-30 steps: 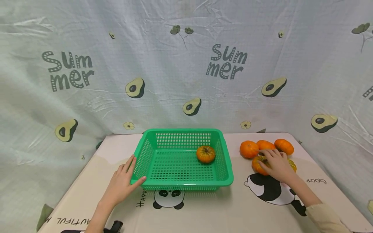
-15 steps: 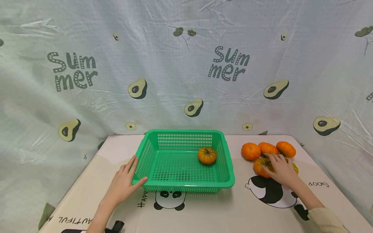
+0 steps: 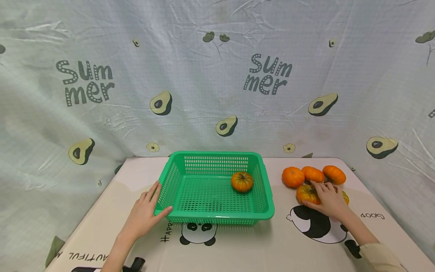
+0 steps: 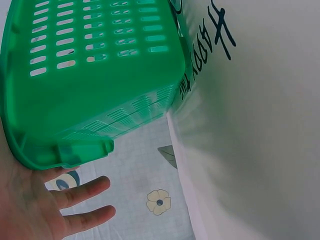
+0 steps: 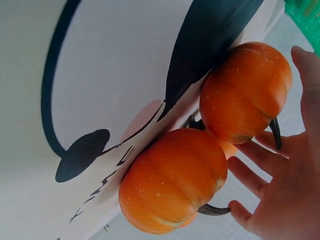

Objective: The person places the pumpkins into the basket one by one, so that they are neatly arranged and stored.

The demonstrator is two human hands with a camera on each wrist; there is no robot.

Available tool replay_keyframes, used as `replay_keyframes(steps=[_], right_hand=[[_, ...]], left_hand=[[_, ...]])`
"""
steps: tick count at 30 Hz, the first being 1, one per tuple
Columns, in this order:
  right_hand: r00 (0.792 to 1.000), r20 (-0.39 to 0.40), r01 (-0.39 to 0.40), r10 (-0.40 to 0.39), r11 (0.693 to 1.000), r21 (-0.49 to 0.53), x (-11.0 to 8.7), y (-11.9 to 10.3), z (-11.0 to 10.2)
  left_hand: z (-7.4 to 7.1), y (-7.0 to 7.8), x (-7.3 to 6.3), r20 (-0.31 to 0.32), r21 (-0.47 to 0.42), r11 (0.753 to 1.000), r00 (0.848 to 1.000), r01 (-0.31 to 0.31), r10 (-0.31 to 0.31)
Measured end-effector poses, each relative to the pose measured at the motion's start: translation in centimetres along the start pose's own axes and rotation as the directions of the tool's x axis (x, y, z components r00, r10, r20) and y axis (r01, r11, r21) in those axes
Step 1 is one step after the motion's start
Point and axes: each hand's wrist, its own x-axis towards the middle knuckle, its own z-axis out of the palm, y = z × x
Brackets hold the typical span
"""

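A green plastic basket (image 3: 212, 214) with slotted sides stands at the middle of the table, one ribbed orange pumpkin (image 3: 242, 182) inside it at the right. My left hand (image 3: 144, 213) rests at the basket's left corner, thumb on the near rim and fingers along the side; its fingers extend straight in the left wrist view. On the right, my right hand (image 3: 329, 202) spreads over a small orange pumpkin (image 3: 307, 194), thumb at its near side and fingertips at its far side. In the right wrist view this pumpkin (image 5: 247, 92) shows its dark stem toward the palm.
Behind the right hand sit three more pumpkins: one on the left (image 3: 293, 176), one in the middle (image 3: 312, 174), one on the right (image 3: 334, 175). A yellowish one (image 3: 345, 197) is mostly hidden by the hand. A printed curtain (image 3: 190, 75) hangs behind the table (image 3: 234, 249).
My right thumb has moved down to the pumpkin's near side, spreading wider around it. The left hand and basket keep their places; the view shifted slightly.
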Motion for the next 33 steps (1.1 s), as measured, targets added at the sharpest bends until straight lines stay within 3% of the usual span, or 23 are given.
replay_keyframes(steps=[8, 29, 33], right_hand=[[1.000, 0.006, 0.015, -0.015, 0.999, -0.047, 0.00, 0.27, 0.14], [1.000, -0.003, 0.023, -0.023, 1.000, -0.019, 0.63, -0.03, 0.17], [0.998, -0.042, 0.049, -0.050, 0.998, -0.031, 0.78, -0.26, 0.26]], left_hand=[[0.11, -0.05, 0.04, 0.003, 0.008, 1.000, 1.000, 0.002, -0.002], [0.13, -0.10, 0.05, 0.002, 0.006, 1.000, 1.000, -0.005, 0.005], [0.11, -0.10, 0.05, 0.002, 0.005, 1.000, 1.000, -0.005, 0.005]])
